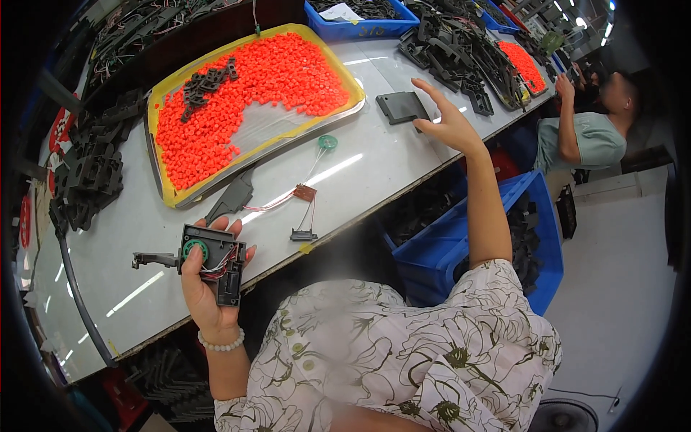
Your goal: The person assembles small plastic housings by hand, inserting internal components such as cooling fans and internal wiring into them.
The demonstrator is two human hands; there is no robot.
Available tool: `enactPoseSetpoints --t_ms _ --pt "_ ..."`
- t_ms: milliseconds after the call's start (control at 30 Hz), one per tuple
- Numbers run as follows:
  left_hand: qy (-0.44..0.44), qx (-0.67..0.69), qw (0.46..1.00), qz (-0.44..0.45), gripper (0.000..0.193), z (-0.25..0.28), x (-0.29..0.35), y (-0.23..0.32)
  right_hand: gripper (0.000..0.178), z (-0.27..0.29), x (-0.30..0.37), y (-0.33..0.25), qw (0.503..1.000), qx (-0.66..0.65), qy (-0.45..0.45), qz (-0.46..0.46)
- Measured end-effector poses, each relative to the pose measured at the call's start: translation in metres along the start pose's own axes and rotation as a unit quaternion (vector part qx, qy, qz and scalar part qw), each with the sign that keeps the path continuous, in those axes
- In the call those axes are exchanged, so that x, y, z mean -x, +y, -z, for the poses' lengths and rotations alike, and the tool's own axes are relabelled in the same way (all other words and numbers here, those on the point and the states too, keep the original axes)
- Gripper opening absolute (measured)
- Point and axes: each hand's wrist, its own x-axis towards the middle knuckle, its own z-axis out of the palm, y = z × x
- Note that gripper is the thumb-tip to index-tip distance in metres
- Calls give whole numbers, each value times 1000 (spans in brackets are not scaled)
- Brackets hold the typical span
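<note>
My left hand [205, 306] is closed around an open dark grey plastic housing [230, 277], held over the table's near edge. Inside the housing are thin red and white wires [224, 266] and a green round disc [194, 250], where my thumb rests. A grey arm [155, 258] sticks out of its left side. Over at the right, my right hand [457, 128] is open, thumb and fingers apart. Beside its thumb a flat dark grey cover [399, 106] lies on the table; whether they touch I cannot tell.
A yellow-edged tray [354, 90] holds small red pieces [302, 68]. Wired to a grey part [234, 193] are a brown board [304, 192] and green disc [327, 142]. Dark plastic parts [90, 176] are piled left. Blue bins [551, 237] stand below right. A co-worker [586, 137] is far right.
</note>
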Motion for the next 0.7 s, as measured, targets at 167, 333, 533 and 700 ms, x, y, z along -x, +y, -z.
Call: enactPoseSetpoints --t_ms 167,333,533,700 --pt "13 12 1000 10 45 -1 6 3 66 -1 -23 5 987 125 -56 79" --pt "27 29 999 7 41 4 12 3 59 -8 -31 1 986 151 -18 62" --pt "29 13 999 -28 41 1 11 2 61 -33 1 -54 969 -225 103 6" --pt "-13 -7 998 -63 51 3 12 0 63 -98 21 -156 949 -293 -46 111"
